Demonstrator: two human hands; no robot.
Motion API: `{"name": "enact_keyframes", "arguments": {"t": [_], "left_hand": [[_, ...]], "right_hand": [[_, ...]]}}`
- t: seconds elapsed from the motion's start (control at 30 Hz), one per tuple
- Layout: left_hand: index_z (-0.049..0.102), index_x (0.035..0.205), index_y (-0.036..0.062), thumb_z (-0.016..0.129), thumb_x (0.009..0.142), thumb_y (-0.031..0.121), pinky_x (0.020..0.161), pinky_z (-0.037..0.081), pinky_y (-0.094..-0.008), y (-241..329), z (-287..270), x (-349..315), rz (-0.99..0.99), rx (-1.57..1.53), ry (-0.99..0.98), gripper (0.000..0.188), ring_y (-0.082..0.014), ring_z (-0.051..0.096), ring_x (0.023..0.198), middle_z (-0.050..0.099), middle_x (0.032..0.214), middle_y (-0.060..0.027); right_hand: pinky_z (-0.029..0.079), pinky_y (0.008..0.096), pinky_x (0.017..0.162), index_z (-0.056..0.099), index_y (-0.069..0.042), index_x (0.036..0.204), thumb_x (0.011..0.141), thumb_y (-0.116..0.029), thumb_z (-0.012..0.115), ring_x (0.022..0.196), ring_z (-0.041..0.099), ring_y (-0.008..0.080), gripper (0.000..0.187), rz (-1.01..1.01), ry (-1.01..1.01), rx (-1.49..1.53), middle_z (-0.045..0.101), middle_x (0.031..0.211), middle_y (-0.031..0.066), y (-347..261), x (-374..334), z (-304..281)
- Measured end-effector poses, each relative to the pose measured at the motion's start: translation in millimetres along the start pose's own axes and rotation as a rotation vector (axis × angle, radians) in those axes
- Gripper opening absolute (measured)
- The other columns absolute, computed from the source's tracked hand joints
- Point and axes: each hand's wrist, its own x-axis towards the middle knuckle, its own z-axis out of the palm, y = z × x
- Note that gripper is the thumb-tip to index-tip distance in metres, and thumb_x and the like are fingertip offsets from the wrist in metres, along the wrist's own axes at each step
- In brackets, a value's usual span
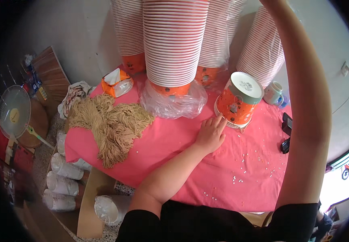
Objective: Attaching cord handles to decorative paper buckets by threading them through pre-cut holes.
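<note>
Left hand (210,135) flat, palm down on the pink counter (174,161), fingers (218,121) together, tips touching the upside-down orange cup (238,101) just right of it. Right arm raised straight up past the cup stacks (173,40); hand out of frame, can't tell its fingers.

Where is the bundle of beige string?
In the head view, the beige string bundle lies on the pink tablecloth's left part, beside an orange tissue pack, left of the left hand.

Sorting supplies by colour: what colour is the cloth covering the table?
Pink, seen in the head view: the tablecloth under the left hand.
</note>
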Motion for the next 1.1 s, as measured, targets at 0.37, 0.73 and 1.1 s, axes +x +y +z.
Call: {"name": "enact_keyframes", "arguments": {"t": [0.37,0.73,1.1], "left_hand": [[0.061,0.116,0.0094,0.061,0.092,0.032,0.077,0.052,-0.0324,-79.3,-27.0,18.6,-0.793,-1.617,0.317,0.033,-0.016,0.066,0.088,0.067,0.102,-0.0058],[0.057,0.125,0.0063,0.059,0.092,0.05,0.082,0.054,-0.0357,-29.5,-111.0,-2.6,-0.577,-1.827,0.073,0.055,-0.0195,0.064,0.098,0.065,0.114,-0.0062],[0.02,0.15,-0.0008,0.067,0.083,0.06,0.114,0.026,-0.0364,-6.8,-129.4,13.2,-0.237,-1.192,-0.136,0.102,-0.0208,0.032,0.138,0.035,0.149,-0.0124]], "right_hand": [[0.045,0.0246,0.085,0.061,0.002,0.109,0.097,-0.011,0.055,0.096,0.056,0.0087,0.018,0.55,-0.135,0.57,0.062,0.099,0.0015,-96.7,-150.9,-114.2],[0.047,0.0256,0.084,0.059,0.001,0.106,0.098,-0.007,0.053,0.093,0.057,0.0078,0.013,0.998,-0.403,0.855,0.062,0.098,0.001,-92.2,-310.6,-136.2],[0.048,0.0236,0.069,0.062,0.003,0.103,0.093,-0.008,0.062,0.078,0.056,0.0056,0.015,1.075,-0.799,0.975,0.063,0.087,-0.0002,-109.7,-279.2,-153.7]]}}
